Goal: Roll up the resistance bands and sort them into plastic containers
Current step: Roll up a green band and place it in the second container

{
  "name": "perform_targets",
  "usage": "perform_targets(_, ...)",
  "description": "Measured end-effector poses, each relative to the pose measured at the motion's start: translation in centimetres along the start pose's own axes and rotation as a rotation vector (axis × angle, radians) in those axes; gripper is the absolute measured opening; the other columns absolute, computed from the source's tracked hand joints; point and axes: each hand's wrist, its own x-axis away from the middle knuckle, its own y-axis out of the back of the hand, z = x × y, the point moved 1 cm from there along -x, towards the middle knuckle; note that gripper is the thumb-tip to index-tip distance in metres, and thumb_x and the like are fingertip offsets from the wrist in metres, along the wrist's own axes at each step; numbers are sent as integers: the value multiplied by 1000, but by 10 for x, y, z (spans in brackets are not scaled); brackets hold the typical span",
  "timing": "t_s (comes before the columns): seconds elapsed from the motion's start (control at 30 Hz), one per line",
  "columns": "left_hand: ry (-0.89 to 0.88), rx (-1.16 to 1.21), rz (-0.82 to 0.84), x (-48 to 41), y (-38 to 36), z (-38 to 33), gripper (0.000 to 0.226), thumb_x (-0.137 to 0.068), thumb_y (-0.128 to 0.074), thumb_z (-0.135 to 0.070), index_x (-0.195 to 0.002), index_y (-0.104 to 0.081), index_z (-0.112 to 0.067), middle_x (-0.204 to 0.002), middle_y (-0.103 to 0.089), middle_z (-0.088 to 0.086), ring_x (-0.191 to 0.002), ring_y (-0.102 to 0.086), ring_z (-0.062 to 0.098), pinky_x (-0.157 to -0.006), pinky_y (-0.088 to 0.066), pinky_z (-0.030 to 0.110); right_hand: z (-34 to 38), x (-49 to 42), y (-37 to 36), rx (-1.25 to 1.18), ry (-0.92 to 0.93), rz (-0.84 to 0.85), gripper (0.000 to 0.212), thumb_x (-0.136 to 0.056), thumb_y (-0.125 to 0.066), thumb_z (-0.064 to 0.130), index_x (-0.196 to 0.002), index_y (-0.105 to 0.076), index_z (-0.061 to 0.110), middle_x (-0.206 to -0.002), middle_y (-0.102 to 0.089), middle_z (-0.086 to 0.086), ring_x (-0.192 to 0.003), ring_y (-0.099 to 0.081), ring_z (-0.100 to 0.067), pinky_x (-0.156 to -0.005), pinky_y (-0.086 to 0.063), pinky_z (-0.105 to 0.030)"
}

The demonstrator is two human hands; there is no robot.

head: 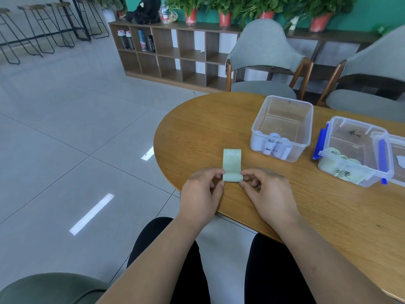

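Observation:
A pale green resistance band marked "30 LB" lies on the wooden table, its near end rolled into a small coil. My left hand pinches the coil's left end and my right hand pinches its right end. A clear plastic container behind the band holds several rolled pale lilac bands. To its right a clear container with blue clips holds several rolled green bands.
A third container shows partly at the right edge. Two grey chairs stand behind the table. The table's curved left edge drops to the tiled floor. My legs are under the near edge.

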Motion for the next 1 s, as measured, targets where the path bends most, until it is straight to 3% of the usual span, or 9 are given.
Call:
perform_targets(0.23,14,37,-3,0,-2,1,23,-94,-74,-21,-116,-72,-30,-99,-71,-21,-81,-60,7,-75,-54,28,4,2,3,-61,-17,-16,22,-88,-82,23,-109,-76,27,-89,-72,21,-79,-66,-4,-76,-59,-32)
perform_targets(0.4,-9,-13,-28,1,1,-2,19,-94,-75,-20,-112,-73,-27,-88,-59,-29,-75,-55,3,-69,-44,16,2,1,1,-2,25,-16,23,-86,-84,23,-107,-77,28,-90,-68,20,-80,-62,-6,-74,-58,-35)
perform_targets(0.5,-1,-15,-30,0,1,-2,19,-95,-75,-21,-113,-74,-27,-82,-54,-31,-74,-55,4,-67,-42,15,0,0,1,11,10,-6,28,-83,-87,22,-109,-77,28,-90,-68,20,-79,-62,-5,-74,-58,-35)
perform_targets(0.67,6,40,-16,1,-1,0,23,-95,-75,-25,-117,-72,-29,-100,-70,-22,-79,-60,6,-73,-51,23,1,1,2,5,8,-15,26,-89,-82,27,-115,-77,29,-92,-71,21,-79,-64,-3,-75,-58,-31)
perform_targets(0.87,7,49,-11,1,-2,0,21,-95,-74,-25,-115,-72,-31,-100,-70,-21,-79,-59,8,-72,-52,26,0,1,2,-25,3,-21,18,-91,-80,27,-109,-76,30,-90,-70,22,-78,-64,-5,-72,-58,-32)
perform_targets(1.0,-6,27,-9,1,-2,0,21,-95,-73,-25,-115,-72,-30,-101,-70,-22,-79,-58,7,-73,-51,25,-1,1,1,-6,22,-23,24,-86,-84,26,-107,-74,31,-90,-66,21,-79,-61,-7,-73,-57,-34)
